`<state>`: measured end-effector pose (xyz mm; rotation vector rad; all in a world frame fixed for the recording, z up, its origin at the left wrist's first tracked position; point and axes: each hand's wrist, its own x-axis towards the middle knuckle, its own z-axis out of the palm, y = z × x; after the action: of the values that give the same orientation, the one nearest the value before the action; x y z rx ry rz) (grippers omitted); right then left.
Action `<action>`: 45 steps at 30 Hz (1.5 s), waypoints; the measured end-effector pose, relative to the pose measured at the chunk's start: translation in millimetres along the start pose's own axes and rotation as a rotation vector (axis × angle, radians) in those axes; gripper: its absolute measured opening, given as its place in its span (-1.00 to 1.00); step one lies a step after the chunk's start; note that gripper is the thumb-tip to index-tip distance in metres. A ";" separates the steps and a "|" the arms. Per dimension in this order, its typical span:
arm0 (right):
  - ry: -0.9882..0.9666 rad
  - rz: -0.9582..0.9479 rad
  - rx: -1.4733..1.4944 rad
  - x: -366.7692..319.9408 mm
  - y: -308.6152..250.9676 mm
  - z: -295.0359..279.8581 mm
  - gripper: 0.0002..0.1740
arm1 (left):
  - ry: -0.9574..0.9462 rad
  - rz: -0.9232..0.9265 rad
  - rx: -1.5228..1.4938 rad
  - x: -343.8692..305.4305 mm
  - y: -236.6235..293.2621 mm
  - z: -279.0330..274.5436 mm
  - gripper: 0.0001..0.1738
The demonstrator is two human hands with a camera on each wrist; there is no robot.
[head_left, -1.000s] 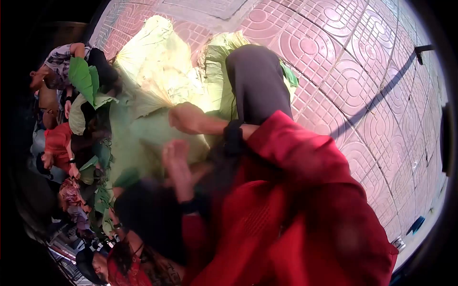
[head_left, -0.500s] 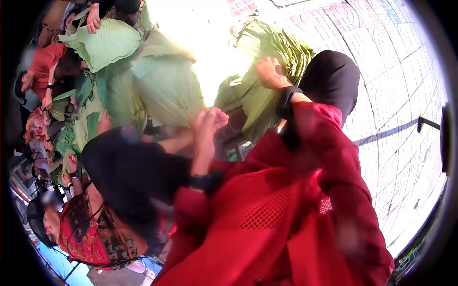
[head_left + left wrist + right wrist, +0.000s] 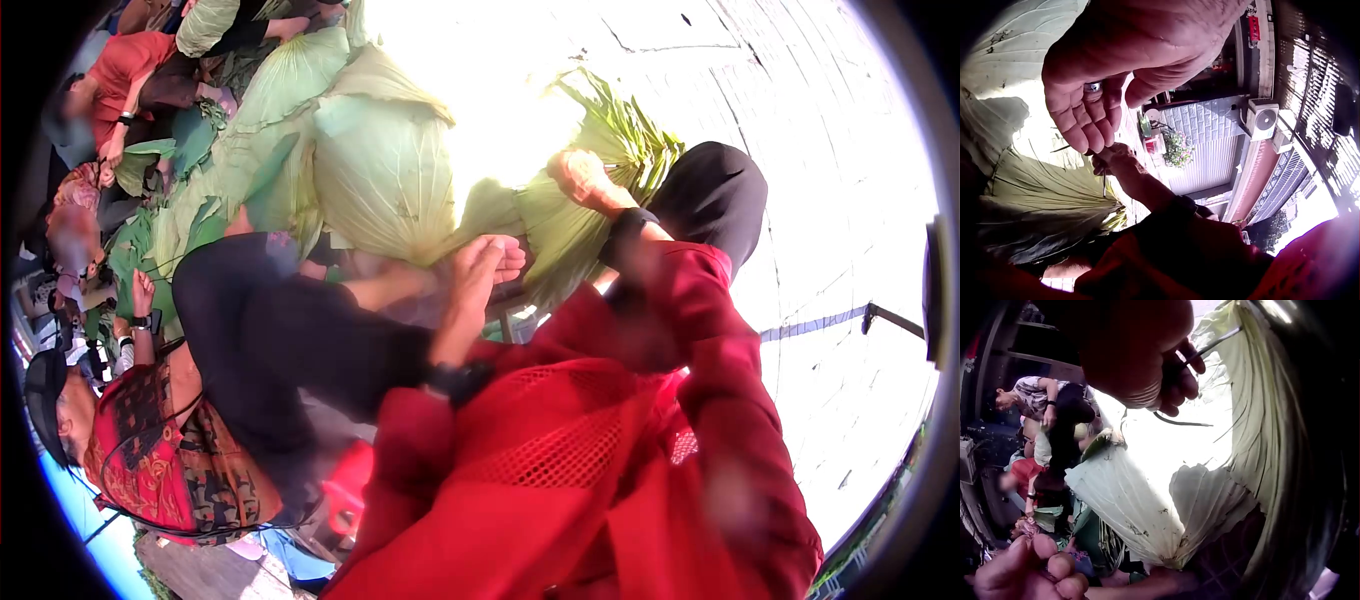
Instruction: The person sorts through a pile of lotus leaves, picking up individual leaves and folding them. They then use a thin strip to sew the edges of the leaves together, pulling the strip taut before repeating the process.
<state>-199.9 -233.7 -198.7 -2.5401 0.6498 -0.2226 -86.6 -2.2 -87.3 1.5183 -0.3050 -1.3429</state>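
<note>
My right hand [image 3: 583,180] is beside my black-trousered knee, at a folded, ribbed lotus leaf [image 3: 545,235]. In the right wrist view its curled fingers pinch a thin dark wire-like stick [image 3: 1215,345], one end reaching up to the leaf. A pale, broad lotus leaf [image 3: 1129,506] with radiating veins spreads below this hand. My left hand [image 3: 485,270] hovers near the edge of a large green lotus leaf [image 3: 385,175]. Its fingers, one with a ring [image 3: 1093,87], bend loosely with nothing between them. In the left wrist view the right hand [image 3: 1116,164] appears just beyond its fingertips.
More leaves [image 3: 285,85] lie in a pile at upper left. A person in a patterned top [image 3: 165,450] and cap sits close on the left, with others in a row beyond. Sunlit paving [image 3: 820,180] stretches to the right. A red plastic thing [image 3: 345,485] stands by my hip.
The head view has turned, and both hands now appear further right in it than a second ago. Over the last half second the hands shift slightly, the right staying at the folded leaf.
</note>
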 end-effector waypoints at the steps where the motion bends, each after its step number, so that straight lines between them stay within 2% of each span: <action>1: 0.085 -0.077 -0.010 0.0 -2.7 -0.3 -0.90 | -0.027 -0.035 0.016 2.2 2.1 3.2 -0.64; 2: 0.171 -0.151 -0.021 -1.1 -4.8 -0.2 -0.90 | -0.051 -0.030 0.023 6.8 2.4 7.1 -0.60; 3: 0.116 -0.019 -0.075 -0.2 -16.2 -7.6 -0.90 | -0.077 -0.028 0.029 14.0 0.1 10.9 -0.55; 6: 0.076 0.088 0.066 -3.9 -31.8 -28.3 -0.88 | -0.140 -0.048 -0.057 32.8 0.8 23.3 -0.40; 8: 0.028 0.107 0.001 -10.1 -42.9 -45.2 -0.90 | -0.138 -0.050 -0.169 42.5 0.4 28.9 -0.30; 10: 0.002 0.101 0.113 -16.9 -44.4 -47.1 -0.91 | -0.126 -0.051 -0.291 55.5 5.4 35.3 -0.21; 11: 0.146 0.000 0.134 -20.1 -45.4 -41.2 -0.88 | -0.125 -0.021 -0.295 57.3 10.4 37.3 -0.19; 12: 0.117 0.049 0.203 -23.2 -56.8 -51.1 -0.84 | -0.101 -0.012 -0.321 61.1 16.1 39.1 -0.26; 13: 0.060 0.020 0.056 -23.7 -60.4 -50.3 -0.82 | -0.097 0.002 -0.359 67.5 17.8 37.7 -0.37; 14: 0.086 -0.061 0.011 -27.8 -65.8 -55.1 -0.81 | -0.170 0.042 -0.417 72.3 16.7 31.9 -0.51; 15: 0.010 -0.010 -0.020 -28.5 -76.0 -64.2 -0.82 | -0.157 0.044 -0.445 71.9 19.2 34.9 -0.57; 16: 0.072 -0.076 0.197 -25.3 -70.2 -52.8 -0.83 | -0.139 0.048 -0.470 70.5 21.3 37.0 -0.63; 18: 0.171 -0.129 0.414 -18.2 -68.5 -35.2 -0.87 | -0.165 0.015 -0.496 76.7 15.7 31.8 -0.68; 19: 0.192 -0.145 0.362 -15.5 -71.5 -36.6 -0.89 | -0.177 -0.002 -0.509 81.2 13.5 28.9 -0.71; 20: 0.207 -0.159 0.310 -11.8 -72.9 -35.3 -0.89 | -0.168 0.020 -0.498 81.4 15.0 29.6 -0.73; 22: 0.150 -0.054 0.267 -6.3 -78.2 -33.7 -0.89 | -0.137 0.064 -0.491 77.2 16.6 32.7 -0.75; 23: 0.181 -0.036 0.314 -8.7 -82.4 -40.4 -0.88 | -0.107 0.089 -0.498 69.1 21.8 38.1 -0.75; 26: 0.216 0.003 0.253 13.2 -74.8 -1.4 -0.88 | -0.175 0.114 -0.543 91.5 25.7 14.8 -0.76; 27: 0.389 -0.059 0.287 11.5 -71.2 1.5 -0.88 | -0.133 0.125 -0.584 85.3 35.6 24.8 -0.80; 28: 0.284 0.067 0.330 -2.5 -76.8 -30.9 -0.88 | -0.119 0.149 -0.610 87.9 39.2 26.5 -0.82; 30: 0.345 0.229 0.211 -14.6 -69.4 -41.2 -0.77 | -0.094 0.190 -0.671 91.1 45.5 34.2 -0.86; 31: 0.247 0.331 0.153 -17.7 -65.3 -45.9 -0.74 | -0.037 0.215 -0.674 89.7 49.2 38.5 -0.87; 32: 0.150 0.431 0.088 -19.6 -59.8 -50.9 -0.70 | -0.069 0.228 -0.684 92.4 51.3 35.9 -0.87; 34: 0.073 0.458 -0.028 -24.4 -50.0 -47.5 -0.68 | -0.137 0.250 -0.700 96.2 57.3 28.5 -0.87; 39: 0.094 0.372 -0.159 -22.9 -35.5 -30.4 -0.39 | -0.136 0.282 -0.666 89.7 73.1 18.6 -0.85; 42: 0.122 0.328 -0.226 -20.8 -31.0 -31.4 -0.38 | -0.157 0.301 -0.686 85.3 79.3 9.3 -0.85; 45: 0.232 0.263 -0.271 -24.0 -31.0 -26.4 -0.55 | -0.193 0.319 -0.683 84.4 81.5 -3.5 -0.85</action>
<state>-215.6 -209.9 -160.9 -2.6684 1.1651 -0.3602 -20.6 -98.0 -71.4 0.7399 -0.1705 -1.1712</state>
